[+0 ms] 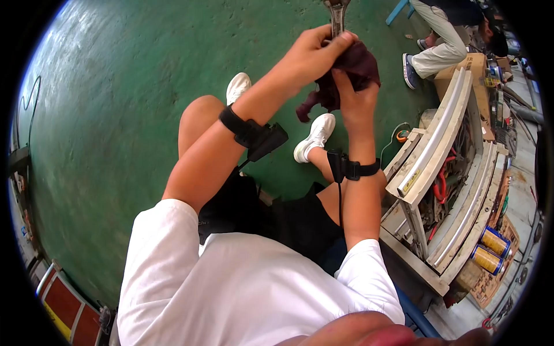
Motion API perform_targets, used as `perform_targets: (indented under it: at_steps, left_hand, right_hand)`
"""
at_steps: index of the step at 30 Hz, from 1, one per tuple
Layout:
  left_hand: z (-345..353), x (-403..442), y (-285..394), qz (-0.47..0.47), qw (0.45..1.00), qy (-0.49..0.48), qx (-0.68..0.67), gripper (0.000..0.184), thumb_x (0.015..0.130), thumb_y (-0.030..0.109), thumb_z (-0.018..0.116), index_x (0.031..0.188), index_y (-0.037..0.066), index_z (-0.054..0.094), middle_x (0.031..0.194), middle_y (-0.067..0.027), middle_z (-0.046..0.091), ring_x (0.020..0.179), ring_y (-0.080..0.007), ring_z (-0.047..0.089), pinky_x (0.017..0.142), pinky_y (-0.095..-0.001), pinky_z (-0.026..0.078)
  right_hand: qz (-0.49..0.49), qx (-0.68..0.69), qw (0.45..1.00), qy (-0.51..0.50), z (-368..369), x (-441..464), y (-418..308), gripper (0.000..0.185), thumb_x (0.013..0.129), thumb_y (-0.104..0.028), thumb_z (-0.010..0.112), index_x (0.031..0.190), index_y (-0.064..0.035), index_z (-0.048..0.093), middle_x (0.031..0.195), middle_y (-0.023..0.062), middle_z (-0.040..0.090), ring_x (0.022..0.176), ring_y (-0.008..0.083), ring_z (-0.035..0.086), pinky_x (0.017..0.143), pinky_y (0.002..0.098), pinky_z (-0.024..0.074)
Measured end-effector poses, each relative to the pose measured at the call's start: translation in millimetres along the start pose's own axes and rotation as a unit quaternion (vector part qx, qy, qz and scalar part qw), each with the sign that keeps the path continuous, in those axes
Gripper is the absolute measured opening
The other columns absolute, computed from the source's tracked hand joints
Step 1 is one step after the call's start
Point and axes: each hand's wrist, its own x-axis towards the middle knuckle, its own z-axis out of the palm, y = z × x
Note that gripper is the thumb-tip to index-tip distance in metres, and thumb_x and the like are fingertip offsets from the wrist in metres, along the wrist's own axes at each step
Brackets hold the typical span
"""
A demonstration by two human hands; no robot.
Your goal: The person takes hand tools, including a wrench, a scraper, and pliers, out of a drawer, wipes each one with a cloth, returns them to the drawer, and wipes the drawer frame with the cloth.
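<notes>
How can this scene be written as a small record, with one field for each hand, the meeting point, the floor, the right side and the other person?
Left hand: closed on a wrench, its head cut by the top edge
Right hand: gripping a maroon cloth
Meeting point: cloth below wrench head; wrapping unclear
Floor: green floor
Right side: open-framed rack, two yellow-and-blue cans
Other person: upper right, light trousers

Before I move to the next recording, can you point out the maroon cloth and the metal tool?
Maroon cloth [360,60]: head view, the bunched upper part.
Metal tool [337,18]: head view, the shank below its wider end.
</notes>
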Motion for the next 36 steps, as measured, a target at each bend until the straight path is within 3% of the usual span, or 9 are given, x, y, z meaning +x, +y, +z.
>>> perform_targets:
  at_steps: [6,12,15,19,21,26,29,33,36]
  left_hand:
    - [-9,3,-7,0.068,0.997,0.041,-0.011,0.033,0.102,0.031,0.054,0.115,0.001,0.064,0.101,-0.0022,0.067,0.098,-0.0107,0.059,0.090,-0.0281,0.045]
    - [-8,1,-4,0.162,0.981,0.102,-0.030,0.026,0.105,0.026,0.049,0.108,0.000,0.055,0.086,-0.0053,0.066,0.074,-0.0126,0.061,0.072,-0.0274,0.049]
    - [-13,-2,3,0.126,0.959,0.189,0.170,0.022,0.104,0.025,0.049,0.105,0.003,0.051,0.066,-0.0029,0.050,0.060,-0.0104,0.052,0.059,-0.0270,0.044]
    - [-2,-12,1,0.073,0.958,0.134,0.245,0.023,0.100,0.025,0.055,0.106,0.003,0.051,0.074,-0.0094,0.055,0.066,-0.0187,0.057,0.064,-0.0323,0.047]
    - [2,-7,-18,0.262,0.861,0.170,0.401,0.026,0.095,0.023,0.060,0.108,0.002,0.052,0.088,-0.0160,0.059,0.080,-0.0302,0.059,0.073,-0.0394,0.048]
    - [-1,-12,-14,0.260,0.829,0.138,0.476,0.027,0.091,0.020,0.063,0.109,0.002,0.055,0.100,-0.0164,0.060,0.094,-0.0366,0.055,0.084,-0.0422,0.045]
    - [-6,-10,-7,0.260,0.826,0.124,0.485,0.026,0.090,0.020,0.064,0.107,0.002,0.057,0.099,-0.0149,0.060,0.094,-0.0351,0.055,0.085,-0.0408,0.044]
    - [-10,-9,-11,0.303,0.799,0.103,0.510,0.028,0.088,0.020,0.066,0.107,0.002,0.059,0.098,-0.0147,0.060,0.093,-0.0338,0.055,0.084,-0.0403,0.045]
    - [-13,-10,-12,0.272,0.860,0.073,0.425,0.029,0.088,0.022,0.068,0.107,0.001,0.062,0.096,-0.0149,0.061,0.092,-0.0340,0.056,0.080,-0.0397,0.046]
  right_hand:
    - [-0.038,-0.098,0.994,-0.043,-1,4,1,0.039,0.090,0.002,0.065,0.127,0.0034,0.054,0.113,0.0085,0.066,0.101,0.0140,0.062,0.090,0.0285,0.0501]
    - [-0.026,-0.136,0.990,0.032,-19,11,9,0.040,0.091,-0.001,0.065,0.129,0.0030,0.053,0.115,0.0084,0.065,0.102,0.0150,0.062,0.092,0.0296,0.0497]
    - [-0.016,-0.109,0.988,0.106,-27,12,8,0.033,0.093,-0.010,0.065,0.125,-0.0008,0.058,0.111,0.0042,0.065,0.097,0.0114,0.060,0.088,0.0271,0.0478]
    - [0.052,0.176,0.979,0.091,-17,10,1,0.044,0.102,-0.035,0.046,0.135,-0.0050,0.050,0.129,0.0087,0.057,0.117,0.0194,0.055,0.103,0.0366,0.0423]
    - [0.075,0.257,0.962,0.048,-8,11,-7,0.058,0.103,-0.051,0.033,0.143,-0.0091,0.042,0.142,0.0107,0.049,0.130,0.0254,0.047,0.112,0.0449,0.0340]
    - [0.069,0.393,0.917,0.017,-14,12,-13,0.055,0.103,-0.047,0.039,0.142,-0.0080,0.042,0.143,0.0111,0.048,0.129,0.0265,0.047,0.111,0.0447,0.0361]
    - [0.031,0.244,0.966,0.075,-25,15,-7,0.048,0.096,-0.029,0.063,0.134,-0.0023,0.048,0.130,0.0112,0.057,0.119,0.0243,0.055,0.105,0.0423,0.0429]
    - [0.095,0.132,0.983,0.090,-16,9,-4,0.035,0.094,-0.021,0.065,0.123,-0.0034,0.055,0.115,0.0053,0.063,0.108,0.0189,0.061,0.095,0.0372,0.0485]
    - [0.085,0.209,0.972,0.067,-5,7,2,0.036,0.094,-0.023,0.064,0.123,-0.0037,0.055,0.115,0.0065,0.063,0.109,0.0203,0.061,0.095,0.0375,0.0481]
